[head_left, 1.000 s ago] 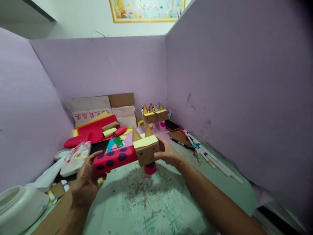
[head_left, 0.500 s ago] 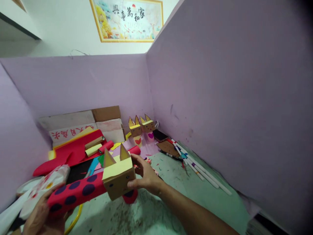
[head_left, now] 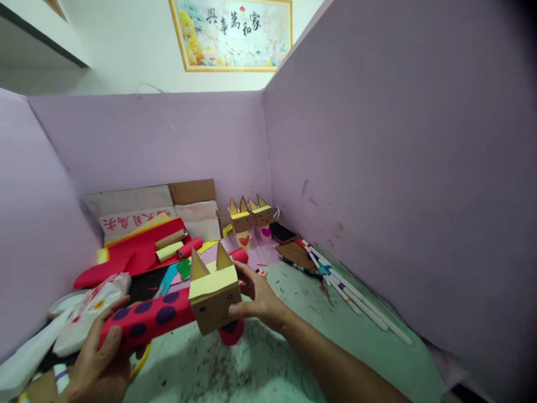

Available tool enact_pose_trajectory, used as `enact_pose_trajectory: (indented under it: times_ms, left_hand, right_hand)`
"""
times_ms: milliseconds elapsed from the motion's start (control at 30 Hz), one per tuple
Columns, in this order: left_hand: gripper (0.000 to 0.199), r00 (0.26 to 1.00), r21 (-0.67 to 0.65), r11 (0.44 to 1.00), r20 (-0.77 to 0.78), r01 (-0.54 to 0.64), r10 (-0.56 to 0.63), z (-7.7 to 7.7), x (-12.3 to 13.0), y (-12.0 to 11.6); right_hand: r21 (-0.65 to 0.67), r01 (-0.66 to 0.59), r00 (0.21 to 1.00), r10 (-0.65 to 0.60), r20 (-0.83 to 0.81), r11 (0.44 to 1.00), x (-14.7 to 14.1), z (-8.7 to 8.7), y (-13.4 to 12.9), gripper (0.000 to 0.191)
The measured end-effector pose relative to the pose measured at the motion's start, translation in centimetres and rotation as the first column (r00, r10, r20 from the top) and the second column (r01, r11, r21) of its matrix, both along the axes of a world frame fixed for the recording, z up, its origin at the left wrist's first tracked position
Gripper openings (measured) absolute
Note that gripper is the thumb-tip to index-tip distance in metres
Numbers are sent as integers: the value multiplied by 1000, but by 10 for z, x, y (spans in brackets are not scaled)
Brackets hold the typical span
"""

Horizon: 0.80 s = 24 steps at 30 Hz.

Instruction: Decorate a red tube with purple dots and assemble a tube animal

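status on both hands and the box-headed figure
left hand on spotted red tube; right hand gripping cardboard box head; small red piece just below head

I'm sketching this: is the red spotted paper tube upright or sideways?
Sideways: the red paper tube with purple spots runs nearly level from the left hand to the yellow-topped, pointy-eared cardboard box.

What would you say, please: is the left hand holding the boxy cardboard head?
No, the left hand grips the spotted red tube, while the right hand holds the cardboard head.
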<state>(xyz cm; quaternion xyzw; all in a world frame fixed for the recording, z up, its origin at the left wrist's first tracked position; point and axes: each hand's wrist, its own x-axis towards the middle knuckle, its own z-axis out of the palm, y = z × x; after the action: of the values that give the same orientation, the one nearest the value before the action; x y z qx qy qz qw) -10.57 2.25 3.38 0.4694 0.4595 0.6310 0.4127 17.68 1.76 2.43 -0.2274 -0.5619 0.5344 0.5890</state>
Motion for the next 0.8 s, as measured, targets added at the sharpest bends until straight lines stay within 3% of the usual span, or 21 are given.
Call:
enact_pose_trajectory:
  times_ms: [100, 167, 433, 800]
  left_hand:
    - [59, 992, 15, 1000, 127, -15, 13, 11, 14, -10]
    - [51, 993, 39, 999, 121, -11, 7, 14, 20, -14]
    - [43, 996, 108, 993, 77, 44, -52, 4, 22, -15]
    - [45, 996, 99, 993, 61, 59, -65, 5, 26, -15]
  right_hand:
    - [6, -16, 1000, 16, 1, 1000, 0, 2, -2, 95]
    - [10, -23, 1000, 23, 8, 1000, 1, 3, -3, 95]
    - [-13, -35, 999, 35, -15, 999, 1, 4, -5, 86]
    - [-26, 24, 998, -22, 59, 999, 0, -7, -4, 78]
